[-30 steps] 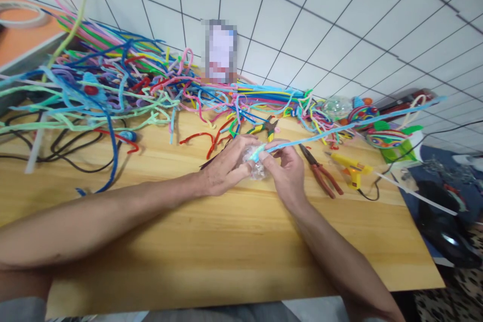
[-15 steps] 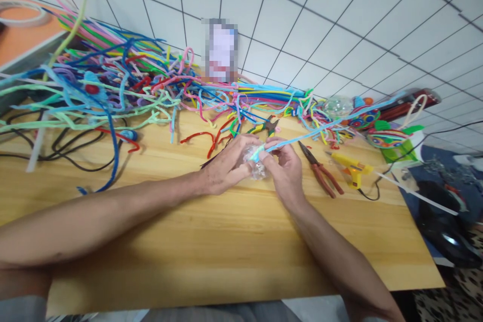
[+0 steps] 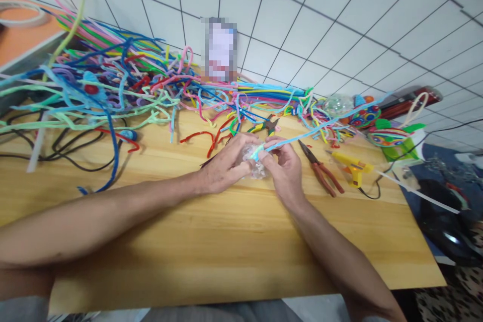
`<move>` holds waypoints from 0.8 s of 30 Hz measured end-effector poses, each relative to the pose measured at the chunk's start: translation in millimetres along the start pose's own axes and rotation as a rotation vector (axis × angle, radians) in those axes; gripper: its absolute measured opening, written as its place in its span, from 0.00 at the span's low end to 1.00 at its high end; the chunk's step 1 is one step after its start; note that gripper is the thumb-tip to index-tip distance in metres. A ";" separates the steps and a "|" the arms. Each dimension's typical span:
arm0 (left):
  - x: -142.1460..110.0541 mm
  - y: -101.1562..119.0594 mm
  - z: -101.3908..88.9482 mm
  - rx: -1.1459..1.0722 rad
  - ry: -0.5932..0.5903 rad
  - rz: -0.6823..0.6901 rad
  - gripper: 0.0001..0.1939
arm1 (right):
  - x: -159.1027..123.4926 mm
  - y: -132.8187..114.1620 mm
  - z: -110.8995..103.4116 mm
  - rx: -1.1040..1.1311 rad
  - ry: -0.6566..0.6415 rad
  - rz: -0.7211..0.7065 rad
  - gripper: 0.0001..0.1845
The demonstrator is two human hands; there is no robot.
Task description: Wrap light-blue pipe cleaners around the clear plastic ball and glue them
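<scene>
My left hand [image 3: 225, 166] and my right hand [image 3: 285, 168] meet over the middle of the wooden table [image 3: 234, 241]. Between the fingertips of both sits a small clear plastic ball [image 3: 256, 166]. My left hand's fingers curl round the ball. My right hand pinches the near end of a long light-blue pipe cleaner [image 3: 324, 126] against the ball. The pipe cleaner runs up and to the right, away from my hands, above the table.
A big tangle of coloured pipe cleaners [image 3: 124, 85] covers the back left of the table. Red-handled pliers [image 3: 320, 168], a yellow glue gun [image 3: 352, 167] and green-yellow cutters [image 3: 266, 126] lie right of my hands. Finished colourful pieces [image 3: 385, 136] stand at the far right. Black cables [image 3: 71, 153] lie at left.
The far end of the light-blue pipe cleaner has swung a little to the left and up. My hands have stayed in place on the clear ball.
</scene>
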State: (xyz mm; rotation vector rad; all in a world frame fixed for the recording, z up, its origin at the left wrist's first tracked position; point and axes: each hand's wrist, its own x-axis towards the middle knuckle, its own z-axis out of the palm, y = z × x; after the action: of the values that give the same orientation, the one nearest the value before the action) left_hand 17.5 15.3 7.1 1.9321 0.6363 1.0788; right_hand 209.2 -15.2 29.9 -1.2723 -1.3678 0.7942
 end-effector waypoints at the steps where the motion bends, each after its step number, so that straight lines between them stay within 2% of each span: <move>1: 0.2 0.1 -0.1 0.007 -0.002 0.005 0.21 | 0.1 0.1 0.1 0.005 0.001 -0.001 0.09; 10: 0.5 3.0 -1.2 0.017 -0.005 -0.005 0.21 | -0.4 -1.7 0.1 0.017 0.008 0.008 0.08; 15: 1.3 2.2 -0.3 0.012 0.000 0.002 0.20 | 1.8 -2.8 -1.6 0.080 -0.001 0.068 0.08; 24: -0.4 5.6 -0.2 0.070 -0.027 0.056 0.22 | 5.5 -2.7 -3.0 0.147 0.001 0.153 0.12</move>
State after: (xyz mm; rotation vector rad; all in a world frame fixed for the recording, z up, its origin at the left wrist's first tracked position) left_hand 17.4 12.1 11.7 2.0318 0.6161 1.0761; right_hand 212.0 -11.0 34.5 -1.2715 -1.1986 0.9810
